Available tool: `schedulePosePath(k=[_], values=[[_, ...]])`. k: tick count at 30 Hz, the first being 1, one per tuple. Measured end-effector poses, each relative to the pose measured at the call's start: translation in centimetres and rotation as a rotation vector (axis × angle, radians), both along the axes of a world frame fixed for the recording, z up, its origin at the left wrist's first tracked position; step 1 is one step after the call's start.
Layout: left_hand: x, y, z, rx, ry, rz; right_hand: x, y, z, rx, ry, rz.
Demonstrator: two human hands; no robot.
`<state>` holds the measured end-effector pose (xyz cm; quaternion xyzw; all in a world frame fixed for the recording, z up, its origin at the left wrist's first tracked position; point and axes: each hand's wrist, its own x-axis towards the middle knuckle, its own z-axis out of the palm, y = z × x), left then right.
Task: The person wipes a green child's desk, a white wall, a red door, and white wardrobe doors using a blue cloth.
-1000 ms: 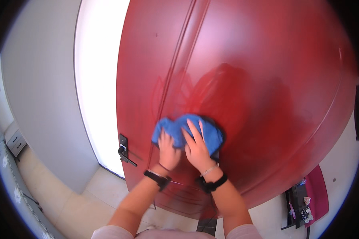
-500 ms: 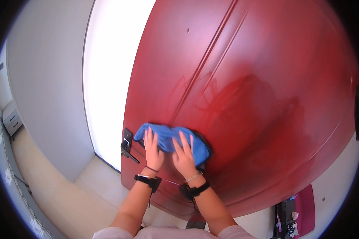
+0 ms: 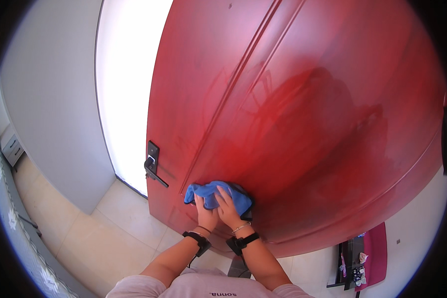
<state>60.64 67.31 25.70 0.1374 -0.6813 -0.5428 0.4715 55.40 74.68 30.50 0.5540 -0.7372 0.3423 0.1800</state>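
Observation:
A blue cloth (image 3: 211,190) with a dark edge lies bunched against the red door (image 3: 303,149), low on its left side. My left hand (image 3: 207,214) grips the lower left of the cloth, its fingertips partly lost in the folds. Close beside it, my right hand (image 3: 227,208) holds the cloth from the front, fingers pressing it to the door. To the upper left of both hands is the black door handle (image 3: 156,174), apart from the cloth. Darker smeared streaks and a reflection show on the door's surface.
A bright gap and a grey panel (image 3: 49,99) stand left of the door. Pale floor tiles (image 3: 129,218) lie below. At far left are a small drawer cabinet (image 3: 12,146) and a flowered bed cover (image 3: 15,243). A magenta piece of furniture (image 3: 377,253) stands at lower right.
Both hands have moved the cloth down the door, below the handle, and closer together. The cloth is more bunched than before. The view has shifted slightly.

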Motion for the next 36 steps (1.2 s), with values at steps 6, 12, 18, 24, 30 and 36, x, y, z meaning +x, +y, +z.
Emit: schedulePosePath(k=[6, 12, 18, 24, 30, 36], values=[[-1.0, -4.2, 3.5, 0.092, 0.162, -0.034, 1.7, -5.4, 7.4, -0.018, 0.094, 0.013], [-2.0, -3.4, 1.6, 0.202, 0.021, 0.039, 1.0, -6.7, 7.1, 0.118, 0.087, -0.046], [-3.1, 2.7, -14.6, -0.151, -0.47, -0.211, -0.4, 0.2, -5.1, 0.117, -0.322, -0.118], [0.4, 2.2, -7.4, 0.169, -0.157, -0.296, -0.4, 3.1, -6.9, 0.071, -0.25, -0.087], [0.1, -2.2, -0.9, 0.42, -0.034, -0.245, 2.3, -3.2, 2.8, -0.039, -0.372, 0.005], [0.3, 1.7, -1.8, 0.469, 0.045, -0.215, 1.0, 0.1, 0.7, 0.123, -0.244, -0.02]])
